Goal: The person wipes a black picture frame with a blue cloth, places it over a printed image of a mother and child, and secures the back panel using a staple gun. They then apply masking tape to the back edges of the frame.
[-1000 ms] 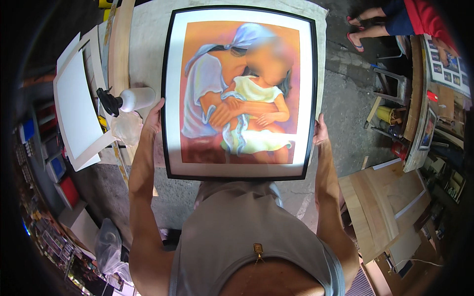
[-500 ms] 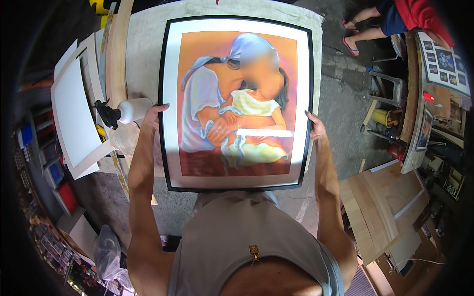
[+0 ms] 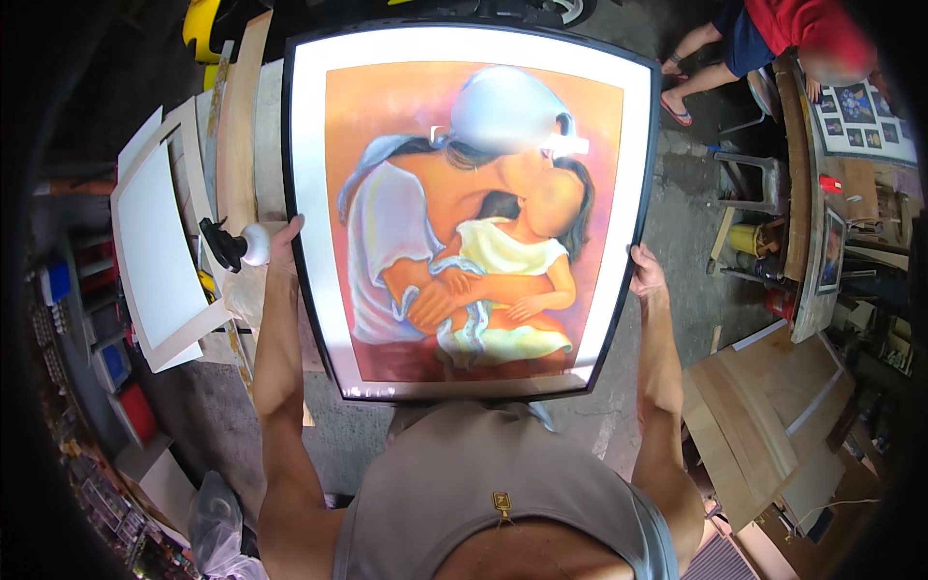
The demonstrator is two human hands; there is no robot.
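Between my hands is a large framed picture (image 3: 471, 227) with a thin black frame, a white mat and a painting of an adult holding a child. Its upper end is tilted up toward me, and bright glare lies on its glazed front. My left hand (image 3: 285, 244) is closed on the left edge of the frame, its fingers partly hidden behind it. Opposite, my right hand (image 3: 649, 272) grips the right edge, thumb at the front. Close beside my left hand stands a white spray bottle (image 3: 255, 245) with a black trigger head.
At the left lie a cut mat board (image 3: 184, 333) with a white sheet and long wooden strips (image 3: 242, 116). Plywood panels (image 3: 764, 416) lean at the lower right. A person in a red shirt (image 3: 788, 29) is at the right-hand bench (image 3: 795, 174), near a grey stool (image 3: 754, 184).
The framed picture has come up off the table toward me and its upper end has tilted upward, with both hands still on its sides. The person in red has leaned further over the bench.
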